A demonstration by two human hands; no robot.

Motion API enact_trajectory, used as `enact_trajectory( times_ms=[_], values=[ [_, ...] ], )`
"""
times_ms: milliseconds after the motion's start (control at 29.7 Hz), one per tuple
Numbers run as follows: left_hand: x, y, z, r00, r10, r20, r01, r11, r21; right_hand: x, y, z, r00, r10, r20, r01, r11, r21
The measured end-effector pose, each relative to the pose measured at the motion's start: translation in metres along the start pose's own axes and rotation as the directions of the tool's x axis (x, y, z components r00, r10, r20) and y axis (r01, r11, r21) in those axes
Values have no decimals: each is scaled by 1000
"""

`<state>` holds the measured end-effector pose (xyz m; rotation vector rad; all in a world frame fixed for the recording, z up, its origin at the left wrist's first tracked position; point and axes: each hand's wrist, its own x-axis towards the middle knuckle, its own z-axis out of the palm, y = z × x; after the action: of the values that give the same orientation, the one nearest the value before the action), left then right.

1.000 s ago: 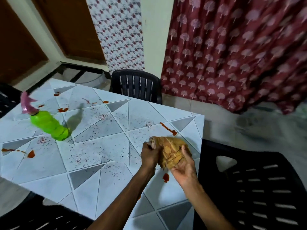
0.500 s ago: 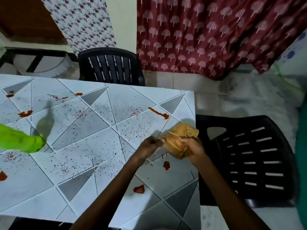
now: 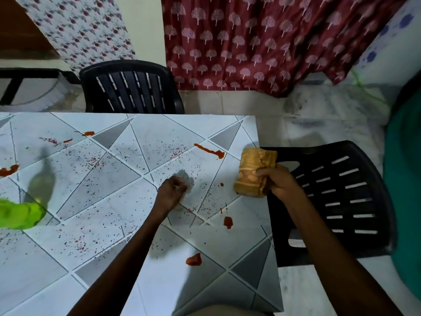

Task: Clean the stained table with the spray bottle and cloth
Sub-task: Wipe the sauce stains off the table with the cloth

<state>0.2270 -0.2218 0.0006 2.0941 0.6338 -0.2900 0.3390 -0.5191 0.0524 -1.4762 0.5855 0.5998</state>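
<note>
The white table with grey triangle lines carries red sauce smears and many fine red specks. My right hand grips a bunched tan cloth above the table's right edge. My left hand hovers over the table middle with its fingers curled and nothing in them. The green spray bottle stands at the left border, cut off by the frame.
A black plastic chair stands right against the table's right side. Another black chair is behind the far edge. A red patterned curtain hangs beyond. A green object is at the far right.
My left hand has let go of the cloth and moved left over the table. My right hand keeps the cloth and has shifted right. The view has panned right.
</note>
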Motion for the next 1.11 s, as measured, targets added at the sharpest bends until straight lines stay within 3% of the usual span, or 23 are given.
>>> enact_trajectory(
  times_ms=[135, 202, 270, 405, 539, 640, 708, 809, 978, 1112],
  values=[
    [20, 3, -6, 996, 68, 64, -73, 995, 73, -2, -14, 6, 977, 97, 192, -142, 961, 239],
    [29, 4, -10, 995, 92, 47, -97, 988, 122, 1, -16, 10, 977, 63, 204, -121, 950, 286],
    [42, 2, -16, 994, 106, 26, -109, 981, 162, 10, -16, 14, 995, 7, 101, -32, 969, 243],
    [59, -7, -29, 988, 154, 1, -149, 957, 249, 24, -26, 24, 962, -178, -205, 159, 981, -107],
    [69, -20, -42, 984, 174, -42, -153, 939, 308, 42, -41, 35, 939, -284, -194, 210, 920, -331],
    [67, -26, -50, 978, 179, -104, -134, 930, 341, 67, -49, 49, 892, -419, -169, 214, 721, -659],
    [67, -32, -57, 976, 167, -143, -103, 923, 371, 93, -53, 67, 899, -412, -149, 139, 590, -796],
    [73, -51, -66, 978, 132, -161, -53, 905, 421, 136, -41, 98, 939, -340, -47, 157, 547, -822],
    [80, -84, -84, 984, 89, -156, -17, 911, 413, 128, -14, 191, 916, -373, 146, 370, 648, -666],
    [75, -110, -104, 976, 86, -199, -7, 930, 368, 112, 35, 274, 871, -311, 380, 491, 544, -681]
  ],
)
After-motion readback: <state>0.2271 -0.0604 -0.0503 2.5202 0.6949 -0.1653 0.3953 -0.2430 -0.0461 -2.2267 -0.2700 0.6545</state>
